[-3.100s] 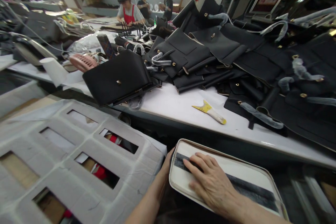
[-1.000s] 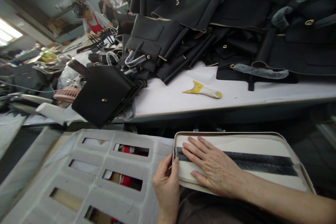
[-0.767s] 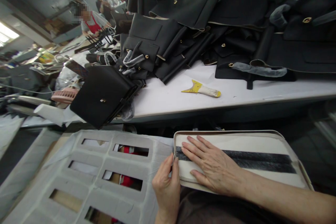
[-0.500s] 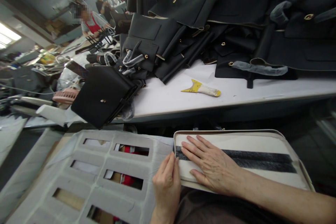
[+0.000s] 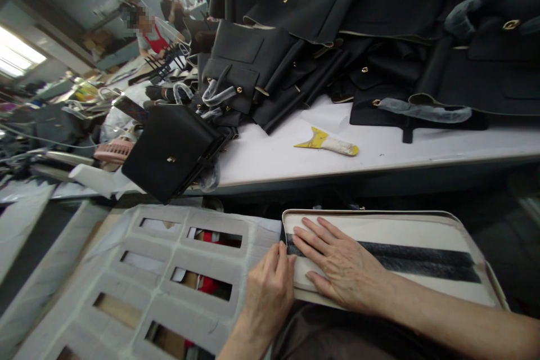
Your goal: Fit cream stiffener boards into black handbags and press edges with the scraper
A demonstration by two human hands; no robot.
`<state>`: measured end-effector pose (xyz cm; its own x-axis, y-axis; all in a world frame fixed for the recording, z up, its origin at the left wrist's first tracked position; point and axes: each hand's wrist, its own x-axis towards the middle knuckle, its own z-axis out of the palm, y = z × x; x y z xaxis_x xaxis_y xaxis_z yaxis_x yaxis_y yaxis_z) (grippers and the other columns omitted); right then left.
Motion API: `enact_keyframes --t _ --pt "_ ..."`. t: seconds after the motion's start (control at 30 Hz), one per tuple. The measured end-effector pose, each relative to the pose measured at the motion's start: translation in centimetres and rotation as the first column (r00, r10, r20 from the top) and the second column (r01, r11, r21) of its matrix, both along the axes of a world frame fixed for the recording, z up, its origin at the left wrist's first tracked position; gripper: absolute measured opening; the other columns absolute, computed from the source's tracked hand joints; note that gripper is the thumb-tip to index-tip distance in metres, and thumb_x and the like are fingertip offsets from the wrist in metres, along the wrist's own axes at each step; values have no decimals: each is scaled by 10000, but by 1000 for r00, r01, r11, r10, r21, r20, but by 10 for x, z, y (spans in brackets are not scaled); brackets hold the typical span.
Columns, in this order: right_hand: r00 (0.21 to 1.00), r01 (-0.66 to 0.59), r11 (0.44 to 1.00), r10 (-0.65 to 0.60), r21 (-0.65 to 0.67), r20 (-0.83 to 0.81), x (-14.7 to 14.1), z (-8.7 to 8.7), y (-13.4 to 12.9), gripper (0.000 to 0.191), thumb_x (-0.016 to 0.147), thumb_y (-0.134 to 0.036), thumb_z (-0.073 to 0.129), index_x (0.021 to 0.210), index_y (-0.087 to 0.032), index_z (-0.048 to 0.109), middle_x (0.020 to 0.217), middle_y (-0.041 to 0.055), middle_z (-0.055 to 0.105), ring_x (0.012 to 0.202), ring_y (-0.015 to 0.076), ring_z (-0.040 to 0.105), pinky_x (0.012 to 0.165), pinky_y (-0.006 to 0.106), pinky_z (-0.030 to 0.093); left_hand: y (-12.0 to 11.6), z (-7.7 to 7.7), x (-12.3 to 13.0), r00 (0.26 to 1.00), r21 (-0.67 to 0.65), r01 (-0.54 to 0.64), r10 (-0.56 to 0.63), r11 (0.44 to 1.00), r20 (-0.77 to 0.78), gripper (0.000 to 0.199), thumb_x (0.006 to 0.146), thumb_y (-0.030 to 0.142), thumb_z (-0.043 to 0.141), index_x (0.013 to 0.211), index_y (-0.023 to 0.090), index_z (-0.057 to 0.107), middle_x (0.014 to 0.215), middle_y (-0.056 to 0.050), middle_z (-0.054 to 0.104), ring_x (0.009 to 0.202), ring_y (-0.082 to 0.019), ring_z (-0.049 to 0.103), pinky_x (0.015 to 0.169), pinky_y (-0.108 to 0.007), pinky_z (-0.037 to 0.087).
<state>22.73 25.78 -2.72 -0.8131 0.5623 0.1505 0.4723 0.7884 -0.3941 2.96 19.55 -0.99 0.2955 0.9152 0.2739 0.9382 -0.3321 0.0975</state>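
A cream bag panel with rounded corners and a thin raised edge lies in front of me. Two dark strips run along its length. My right hand rests flat on its left part, fingers spread, partly over the strips. At the panel's left edge, where the dark strips end, my left hand is closed in a pinch. The fingertips grip that edge; exactly what lies between them is hidden.
A grey padded board with rectangular slots is at the left. Behind, a white table bears a yellow-ended scraper, a black bag and piled black bag pieces. A pink fan stands farther left. People work in the background.
My left hand has turned slightly at the panel's edge, its fingers and wrist shifting. My right hand stays flat on the panel. The whole view has moved a little.
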Motion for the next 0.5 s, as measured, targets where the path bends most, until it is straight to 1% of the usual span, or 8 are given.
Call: enact_keyframes --t 0.07,0.13,0.2,0.27,0.33,0.37,0.43,0.5 --pt "1000 7 1000 -7 8 -24 0 -1 0 647 928 -380 522 1509 -170 330 1544 79 373 1457 279 246 1208 499 206 3 5 -1 999 -30 6 -5 1000 41 272 961 202 516 1149 48 636 1037 -199 692 833 -268 702 670 -329 576" --pt "998 18 1000 -17 16 -54 1 -2 -1 636 931 -391 523 1502 -176 345 1538 76 384 1452 274 260 1207 495 215 7 12 -2 987 -111 -19 36 994 156 230 976 221 495 1083 116 669 987 -137 700 803 -221 693 692 -297 554" --pt "997 22 1000 -20 21 -70 1 -3 -1 638 928 -401 528 1499 -175 352 1539 77 383 1452 277 260 1206 498 218 12 19 -5 948 -214 -60 123 975 294 233 987 247 479 970 178 701 930 -79 696 778 -178 674 709 -268 521" --pt "998 18 1000 -16 24 -64 1 -3 -1 642 930 -402 519 1502 -171 344 1546 78 371 1458 278 246 1208 500 210 18 23 -9 882 -308 -93 222 947 416 269 983 282 491 852 201 712 861 -48 683 754 -160 649 704 -260 488" --pt "998 13 1000 -12 19 -54 1 -2 -1 650 926 -392 519 1509 -172 333 1551 77 362 1461 281 237 1209 503 205 25 22 -13 789 -399 -108 323 911 523 277 952 319 545 755 198 699 789 -32 668 724 -158 619 691 -263 462" --pt "999 11 1000 -10 14 -50 1 -1 -1 657 920 -383 525 1511 -174 329 1553 76 359 1461 283 239 1208 505 205 28 19 -16 725 -453 -108 382 885 574 264 921 337 588 722 194 687 751 -24 659 702 -157 602 678 -264 454" --pt "999 10 1000 -10 3 -48 1 0 -1 674 901 -364 545 1512 -178 329 1553 77 359 1456 288 250 1207 509 202 33 13 -20 572 -570 -84 508 817 644 236 840 368 676 696 182 665 697 -15 645 667 -157 569 657 -266 445" --pt "999 12 1000 -13 -6 -48 1 0 -1 676 898 -360 548 1513 -180 329 1554 76 357 1457 287 249 1211 505 193 38 7 -23 437 -670 -35 614 742 657 246 764 388 738 706 166 650 676 -12 631 654 -152 546 647 -264 438"
